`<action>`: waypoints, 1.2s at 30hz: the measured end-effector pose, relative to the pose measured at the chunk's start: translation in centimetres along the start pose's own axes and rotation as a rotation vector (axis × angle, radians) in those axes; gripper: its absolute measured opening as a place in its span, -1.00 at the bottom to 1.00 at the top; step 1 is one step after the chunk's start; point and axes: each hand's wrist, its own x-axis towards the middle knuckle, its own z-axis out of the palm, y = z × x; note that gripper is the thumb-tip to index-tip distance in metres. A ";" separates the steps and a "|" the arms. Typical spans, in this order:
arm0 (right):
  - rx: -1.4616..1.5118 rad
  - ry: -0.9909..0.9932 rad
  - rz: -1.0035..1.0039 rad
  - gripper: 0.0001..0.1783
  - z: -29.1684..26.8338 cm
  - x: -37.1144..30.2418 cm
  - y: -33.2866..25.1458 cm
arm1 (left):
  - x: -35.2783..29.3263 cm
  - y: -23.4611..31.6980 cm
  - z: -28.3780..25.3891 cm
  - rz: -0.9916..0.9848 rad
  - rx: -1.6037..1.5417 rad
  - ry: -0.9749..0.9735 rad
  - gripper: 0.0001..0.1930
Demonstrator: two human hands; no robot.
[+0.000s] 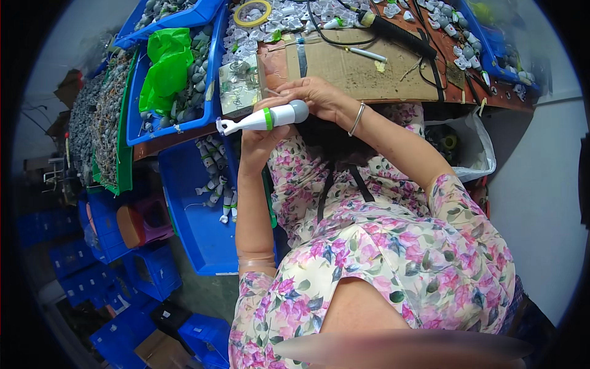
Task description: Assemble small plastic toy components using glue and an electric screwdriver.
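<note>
Garment: floral-printed fabric [393, 252] is draping in soft folds over the person's torso and knees.
Plastics: small white pieces [286, 21] are lying in a jagged heap; a crinkled green bag [165, 71] is sagging over rounded grey parts in a blue crate [216, 67].
Worktop: the reddish table [278, 67] is bearing a flat, scuffed cardboard sheet [362, 71], a yellow tape roll [267, 13] and a ribbed black-handled tool [399, 34].
Room: a lower blue tray [200, 246] is holding grey-and-white pieces beside the left forearm; a pale wall [534, 141] is rising at the right.
Left hand: the left hand [263, 142] is gripping the white device from below.
Right hand: the right hand [319, 95] is curving just beside the grey end; whether it is grasping anything, I cannot tell.
White device: the tapering, smooth device [284, 115] is lying nearly level at the table's near edge, showing a bright green ring, a rounded grey end and a forked white tip.
</note>
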 end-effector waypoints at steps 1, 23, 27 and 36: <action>0.045 0.029 -0.002 -0.81 -0.1 0.4 -0.4 | 0.1 -0.2 -0.2 0.050 0.078 -0.030 -0.58; -1.127 0.046 -0.646 -0.80 -1.0 8.1 -2.9 | 2.1 -1.7 -4.3 0.012 -0.243 0.474 -0.66; -0.827 0.016 -0.327 -0.77 -0.6 8.7 -3.1 | 5.3 -1.8 -5.6 0.105 -0.285 0.524 -0.64; -0.732 -0.098 -0.185 -0.77 -0.6 9.4 -4.1 | 7.4 -3.7 -7.5 0.062 -0.215 0.477 -0.65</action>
